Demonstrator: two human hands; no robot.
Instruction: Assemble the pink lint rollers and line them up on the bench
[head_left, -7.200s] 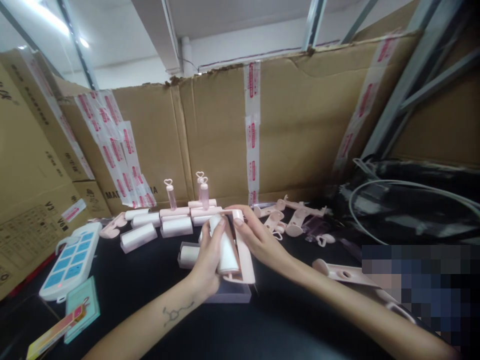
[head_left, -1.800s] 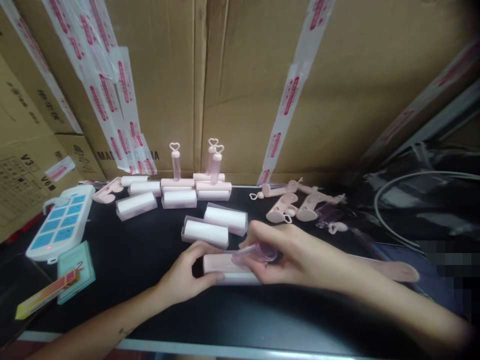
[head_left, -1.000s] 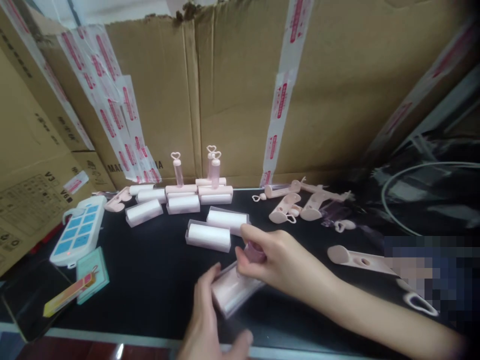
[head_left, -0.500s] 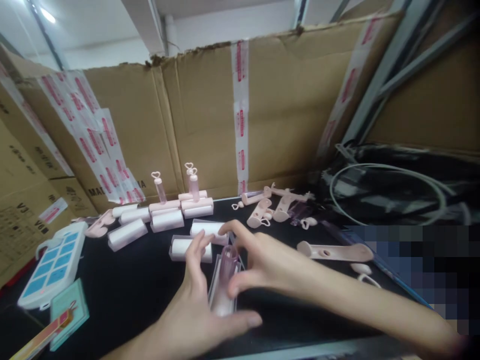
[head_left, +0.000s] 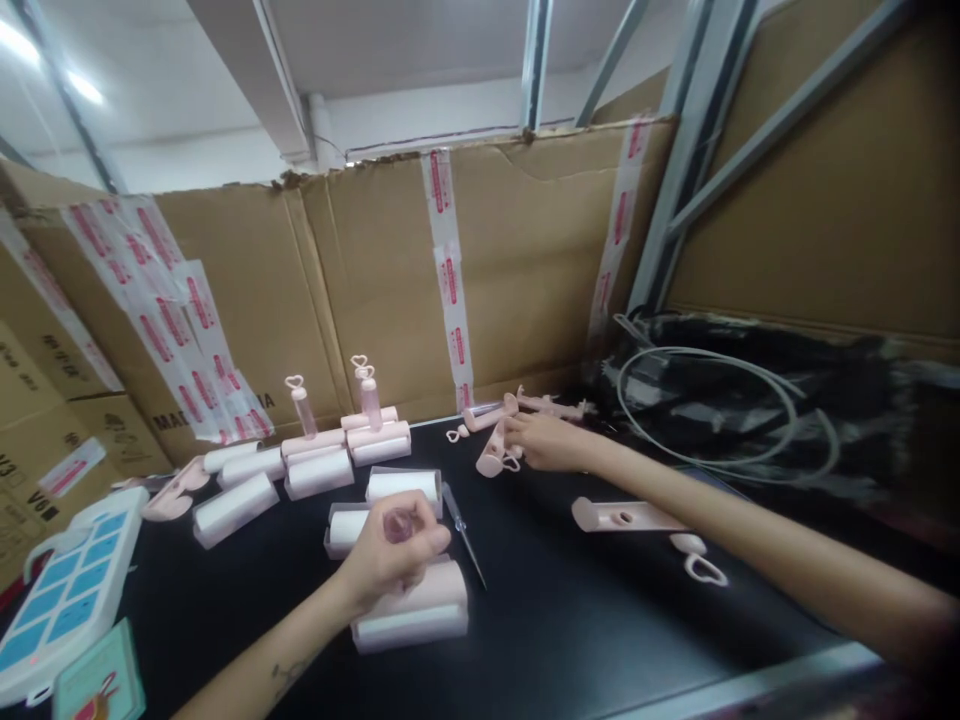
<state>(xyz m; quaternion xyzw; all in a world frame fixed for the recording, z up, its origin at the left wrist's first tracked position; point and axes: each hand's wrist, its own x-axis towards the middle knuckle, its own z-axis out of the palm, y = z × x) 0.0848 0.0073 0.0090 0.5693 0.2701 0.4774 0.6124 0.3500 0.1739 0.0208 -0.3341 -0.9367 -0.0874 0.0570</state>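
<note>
My left hand [head_left: 401, 555] is closed around a translucent pink-purple tube [head_left: 397, 524], whose round end points up between the fingers. Just beneath it lies a pale pink holder [head_left: 427, 592] with a white roll [head_left: 412, 625] along its near side; whether tube and holder touch is hidden. My right hand [head_left: 553, 442] reaches to the back, fingers curled down among loose pink parts. Its fingertips meet a pink holder piece [head_left: 493, 450] close to a heart-shaped ring [head_left: 511, 463]; what they grip is hidden.
White rolls in clear sleeves [head_left: 405, 486] lie behind my left hand, beside a slim pointed tool [head_left: 465, 535]. Heart-topped tubes [head_left: 303, 412] stand on holders at the back left. Another pink holder [head_left: 626, 515] lies right. Cardboard [head_left: 375, 270] walls the back; a blue-and-white case [head_left: 75, 590] sits left.
My right hand has left the middle and moved back right to the loose parts. My left hand, which was spread beside the tube, now grips it. The pink holder under it has come into view.
</note>
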